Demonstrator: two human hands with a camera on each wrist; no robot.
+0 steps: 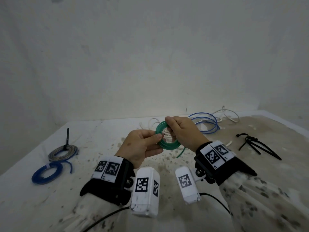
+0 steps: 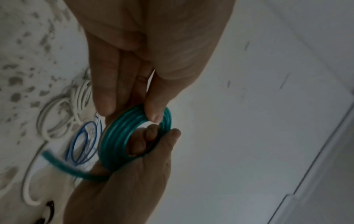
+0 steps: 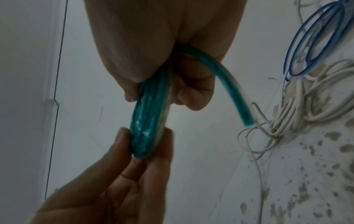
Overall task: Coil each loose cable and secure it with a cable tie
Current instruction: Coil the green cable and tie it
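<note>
1. The green cable (image 1: 168, 139) is wound into a flat coil of several turns and held in the air above the table (image 1: 103, 131), between the two hands.
2. The left hand (image 1: 142, 148) pinches the near-left edge of the coil between thumb and fingers; the left wrist view shows the thumb (image 2: 153, 112) pressing on the turns.
3. The right hand (image 1: 183, 132) is clamped on the far-right side of the coil, with fingers (image 2: 141, 144) curled through its middle.
4. A short free end of the green cable (image 3: 237, 97) sticks out below the right hand.
5. On the table behind the hands lie a loose white cable (image 1: 151, 124) and a loose blue cable (image 1: 207, 122), with another white cable (image 1: 229, 114) further right.
6. A bunch of black cable ties (image 1: 255, 144) lies to the right, apart from the cables.
7. At the left lie a grey coil (image 1: 62, 152) with a black tie standing up from it and, nearer, a blue coil (image 1: 47, 173) with a pale tie on it.
</note>
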